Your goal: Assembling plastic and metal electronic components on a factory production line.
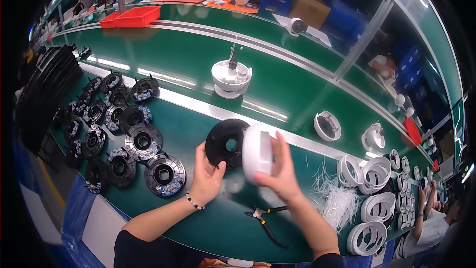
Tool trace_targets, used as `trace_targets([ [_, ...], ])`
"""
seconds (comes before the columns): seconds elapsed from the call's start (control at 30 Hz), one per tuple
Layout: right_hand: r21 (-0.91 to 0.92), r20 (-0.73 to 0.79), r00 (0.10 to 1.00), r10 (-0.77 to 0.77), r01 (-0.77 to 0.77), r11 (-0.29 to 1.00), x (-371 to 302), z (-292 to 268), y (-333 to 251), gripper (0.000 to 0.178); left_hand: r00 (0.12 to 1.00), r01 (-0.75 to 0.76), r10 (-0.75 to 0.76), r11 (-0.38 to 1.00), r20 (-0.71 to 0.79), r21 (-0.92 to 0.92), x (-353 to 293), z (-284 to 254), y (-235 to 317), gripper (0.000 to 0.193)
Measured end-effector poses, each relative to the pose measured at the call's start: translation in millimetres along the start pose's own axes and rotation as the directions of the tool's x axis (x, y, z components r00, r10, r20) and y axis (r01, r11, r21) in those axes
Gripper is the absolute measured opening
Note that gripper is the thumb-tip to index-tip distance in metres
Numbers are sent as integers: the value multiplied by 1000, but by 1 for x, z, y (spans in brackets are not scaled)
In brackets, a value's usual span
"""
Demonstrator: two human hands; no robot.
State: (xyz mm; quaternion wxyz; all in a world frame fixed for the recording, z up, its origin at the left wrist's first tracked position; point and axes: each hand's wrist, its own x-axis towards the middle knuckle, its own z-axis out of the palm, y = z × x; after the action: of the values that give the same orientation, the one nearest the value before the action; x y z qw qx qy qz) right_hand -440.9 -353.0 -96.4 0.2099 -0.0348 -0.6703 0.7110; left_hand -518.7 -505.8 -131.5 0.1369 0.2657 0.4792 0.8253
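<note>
My left hand [206, 176] grips the lower left rim of a black disc [218, 144] with a hole at its middle. Closed around a white plastic housing [256, 154], my right hand [281, 168] holds it upright just right of the disc. The housing overlaps the disc's right edge; whether they touch I cannot tell. Both parts are held above the green bench [218, 228]. Below my right hand lies a pair of cutting pliers [265, 222] with black and yellow handles, its jaws to the left.
Several black discs with circuit boards [165, 174] crowd the left side. White rings [367, 238] and a heap of thin white strips [337, 203] lie right. Beyond a metal rail, a white housing [230, 77] stands on the green belt [183, 44]. Co-workers sit farther off.
</note>
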Motion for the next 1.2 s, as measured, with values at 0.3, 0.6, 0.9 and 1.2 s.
trace_targets([
  [0.3, -280, 14, 996, -92, 92, 956, 0, 34, 13, 109, 898, 362, -281, 909, 340, -205, -9, -25, -2, 73],
  [0.6, -655, 184, 968, -172, 252, 712, 1, 43, -10, 111, 824, 541, -503, 566, 260, -622, 16, -21, 20, 61],
  [0.9, -583, 142, 989, -34, 111, 804, -4, 44, 4, 112, 810, 568, -549, 647, 205, -509, 13, -23, 12, 61],
  [1.2, -523, 218, 973, 73, 54, 851, 0, 45, -19, 112, 826, 558, -483, 630, 290, -541, 17, -22, 19, 67],
])
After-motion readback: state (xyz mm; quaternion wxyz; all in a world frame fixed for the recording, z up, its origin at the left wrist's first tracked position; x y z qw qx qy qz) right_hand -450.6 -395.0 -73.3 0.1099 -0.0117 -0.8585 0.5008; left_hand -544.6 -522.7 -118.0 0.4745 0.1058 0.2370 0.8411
